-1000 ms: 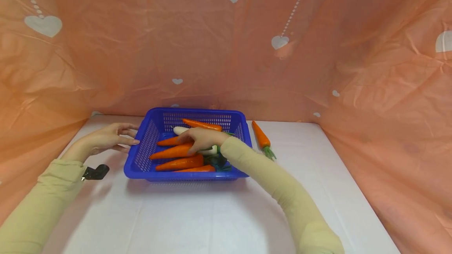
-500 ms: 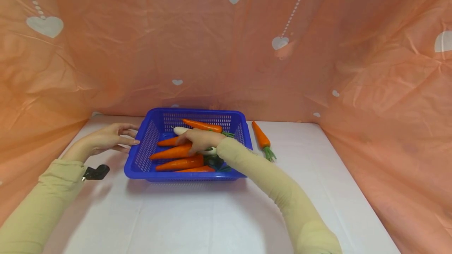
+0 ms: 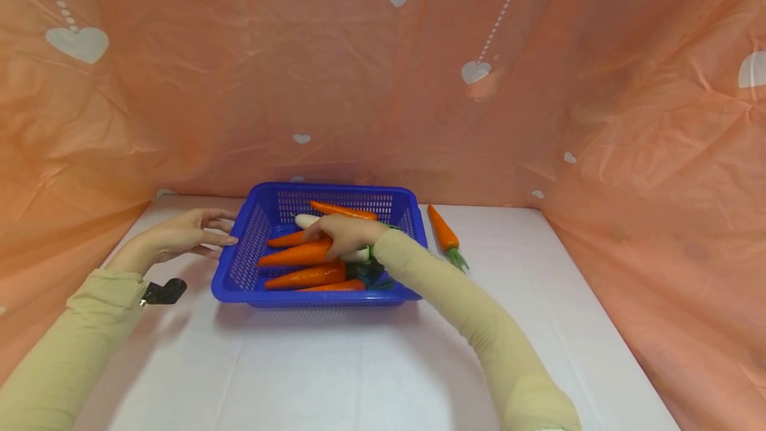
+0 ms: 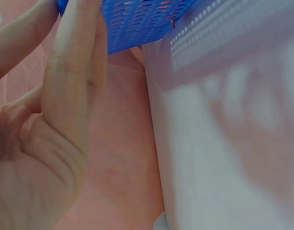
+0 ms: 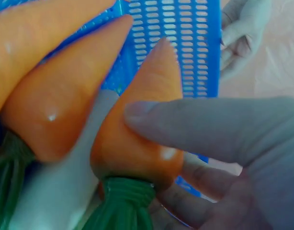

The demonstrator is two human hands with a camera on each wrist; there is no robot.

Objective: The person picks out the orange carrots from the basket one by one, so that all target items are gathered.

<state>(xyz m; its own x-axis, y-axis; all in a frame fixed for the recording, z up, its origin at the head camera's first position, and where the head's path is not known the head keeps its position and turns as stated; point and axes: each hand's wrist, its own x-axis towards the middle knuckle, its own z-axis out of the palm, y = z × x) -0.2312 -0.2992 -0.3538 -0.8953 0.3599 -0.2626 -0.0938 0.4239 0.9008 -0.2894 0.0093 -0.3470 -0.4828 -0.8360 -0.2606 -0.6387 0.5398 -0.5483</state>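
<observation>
A blue plastic basket [image 3: 263, 295] with slotted walls holds several orange carrots and a white radish [image 3: 305, 221]. Inside it, my right hand [image 3: 344, 233] grips a carrot [image 3: 293, 255]. The right wrist view shows my thumb across the top of this carrot [image 5: 137, 129] and the fingers beneath, near its green leafy end. My left hand [image 3: 179, 235] is at the basket's left side, relaxed fingers touching the rim. In the left wrist view the fingers [image 4: 68, 62] reach up to the blue wall.
One carrot [image 3: 443, 230] with green leaves lies on the white tabletop [image 3: 299, 371], right of the basket. An orange curtain [image 3: 359, 85] with pale hearts hangs behind and along both sides. A small black object [image 3: 164, 292] sits at my left wrist.
The gripped carrot has shifted slightly right along with my right hand, which moved only a little. My left hand and the basket stay in place.
</observation>
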